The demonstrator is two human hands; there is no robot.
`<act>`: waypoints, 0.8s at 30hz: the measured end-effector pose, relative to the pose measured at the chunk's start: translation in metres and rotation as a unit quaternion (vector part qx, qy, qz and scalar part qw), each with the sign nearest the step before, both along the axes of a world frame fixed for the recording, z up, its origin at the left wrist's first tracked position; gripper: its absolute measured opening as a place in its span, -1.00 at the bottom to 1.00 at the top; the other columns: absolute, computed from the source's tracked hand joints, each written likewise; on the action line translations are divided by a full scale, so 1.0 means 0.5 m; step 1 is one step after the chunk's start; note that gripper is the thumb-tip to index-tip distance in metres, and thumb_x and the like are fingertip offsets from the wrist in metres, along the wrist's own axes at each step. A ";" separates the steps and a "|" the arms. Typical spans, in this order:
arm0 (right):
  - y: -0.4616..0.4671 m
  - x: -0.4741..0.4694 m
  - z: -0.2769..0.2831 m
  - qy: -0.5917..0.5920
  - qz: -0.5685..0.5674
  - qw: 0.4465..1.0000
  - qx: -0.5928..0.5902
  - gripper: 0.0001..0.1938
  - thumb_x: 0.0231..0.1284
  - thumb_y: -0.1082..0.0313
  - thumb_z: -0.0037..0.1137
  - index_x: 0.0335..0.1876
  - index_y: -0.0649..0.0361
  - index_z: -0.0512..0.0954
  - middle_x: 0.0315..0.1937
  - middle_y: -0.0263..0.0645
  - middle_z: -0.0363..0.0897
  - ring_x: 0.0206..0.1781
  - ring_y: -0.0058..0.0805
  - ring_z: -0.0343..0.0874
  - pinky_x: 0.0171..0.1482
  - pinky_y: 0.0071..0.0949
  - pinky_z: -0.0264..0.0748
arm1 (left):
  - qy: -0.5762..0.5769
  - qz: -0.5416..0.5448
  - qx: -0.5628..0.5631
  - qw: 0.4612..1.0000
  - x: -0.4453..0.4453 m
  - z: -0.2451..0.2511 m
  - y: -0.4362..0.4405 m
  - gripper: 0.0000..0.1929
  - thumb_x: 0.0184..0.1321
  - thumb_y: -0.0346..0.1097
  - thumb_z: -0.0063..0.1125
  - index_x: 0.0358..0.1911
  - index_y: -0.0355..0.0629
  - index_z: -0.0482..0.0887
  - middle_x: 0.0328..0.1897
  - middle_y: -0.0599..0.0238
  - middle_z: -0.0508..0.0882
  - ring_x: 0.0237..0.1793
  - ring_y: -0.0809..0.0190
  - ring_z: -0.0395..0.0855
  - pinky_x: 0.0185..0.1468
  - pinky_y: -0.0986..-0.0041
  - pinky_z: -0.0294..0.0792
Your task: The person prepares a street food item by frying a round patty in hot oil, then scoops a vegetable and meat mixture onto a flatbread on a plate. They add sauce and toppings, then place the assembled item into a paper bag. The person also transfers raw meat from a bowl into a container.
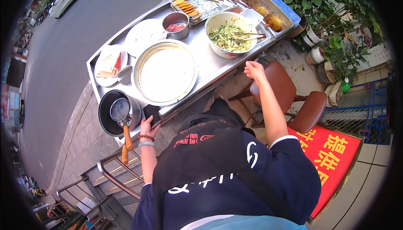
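My left hand (151,127) grips a dark flat object that looks like a smartphone (152,114), at the near edge of the steel cart. A red bead bracelet and a pale bangle circle that wrist. Close by on the left is a black pot (105,116) with a wooden-handled strainer (120,109) in it. My right hand (255,71) hovers in the air with fingers loosely curled together and nothing visible in them. Just beyond it stands a white bowl (209,48) of chopped vegetables (225,37) with metal tongs (252,37). A wide basin of white batter (167,72) occupies the cart's middle.
Beyond the basin are a steel pot (184,35) of pink meat, a white plate (138,36) and a wire rack (206,4) with fried cakes (185,7). Pieces fry in an oil vat (277,14) at far right. A brown chair (277,85) stands by my right arm.
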State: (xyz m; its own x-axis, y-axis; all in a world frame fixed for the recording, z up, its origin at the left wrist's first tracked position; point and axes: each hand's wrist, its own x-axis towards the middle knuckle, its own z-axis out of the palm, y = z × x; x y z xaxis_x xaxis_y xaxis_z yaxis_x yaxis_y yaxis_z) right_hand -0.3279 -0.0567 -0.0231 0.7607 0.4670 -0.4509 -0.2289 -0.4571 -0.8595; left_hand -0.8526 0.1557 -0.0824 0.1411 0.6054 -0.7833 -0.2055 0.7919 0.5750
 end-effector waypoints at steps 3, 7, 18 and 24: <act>0.062 0.096 -0.022 0.052 -0.079 0.994 0.059 -0.55 0.38 0.06 0.18 0.13 0.28 0.45 -0.16 -0.18 0.62 -0.26 -0.42 0.70 -0.29 -0.48 0.64 | 0.095 -0.010 0.021 0.995 0.002 -0.005 0.000 -0.45 0.32 -0.24 0.24 0.31 0.10 0.24 -0.08 0.08 0.69 -0.27 0.00 0.77 -0.36 0.25 0.65; 0.110 0.184 -0.035 0.167 -0.057 0.976 0.126 -0.59 0.36 0.28 0.06 0.25 0.22 0.35 -0.01 -0.06 0.60 -0.18 -0.17 0.74 -0.30 -0.38 0.67 | 0.204 -0.061 0.041 0.976 0.003 -0.009 0.008 -0.38 0.29 -0.11 0.30 0.35 0.10 0.27 -0.17 0.10 0.70 -0.49 0.13 0.74 -0.59 0.46 0.55; 0.118 0.180 -0.031 0.228 0.032 0.955 0.185 -0.56 0.40 0.53 -0.22 0.37 0.21 0.20 -0.05 -0.02 0.65 -0.35 -0.26 0.75 -0.57 -0.65 0.60 | 0.261 0.146 0.022 0.954 0.053 -0.040 -0.032 -0.62 0.32 0.04 0.24 0.12 0.16 0.50 -0.40 0.36 0.67 -0.64 0.30 0.57 -0.64 0.56 0.38; 0.135 0.120 -0.019 0.247 0.053 0.954 0.164 -0.57 0.38 0.53 -0.20 0.34 0.23 0.17 -0.10 0.00 0.64 -0.39 -0.29 0.75 -0.56 -0.65 0.60 | 0.294 0.197 0.023 0.935 0.104 -0.017 -0.064 -0.26 0.17 0.36 0.23 0.28 0.11 0.29 -0.35 0.30 0.63 -0.55 0.33 0.55 -0.55 0.54 0.39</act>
State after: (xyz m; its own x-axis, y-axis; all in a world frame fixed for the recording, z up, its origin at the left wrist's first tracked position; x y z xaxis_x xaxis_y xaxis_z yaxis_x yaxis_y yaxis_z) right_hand -0.2676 0.0109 -0.0327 0.4335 0.7070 -0.5587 -0.6104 -0.2256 -0.7592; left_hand -0.8008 0.1239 -0.0909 -0.5470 0.5551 -0.6266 -0.1132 0.6926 0.7124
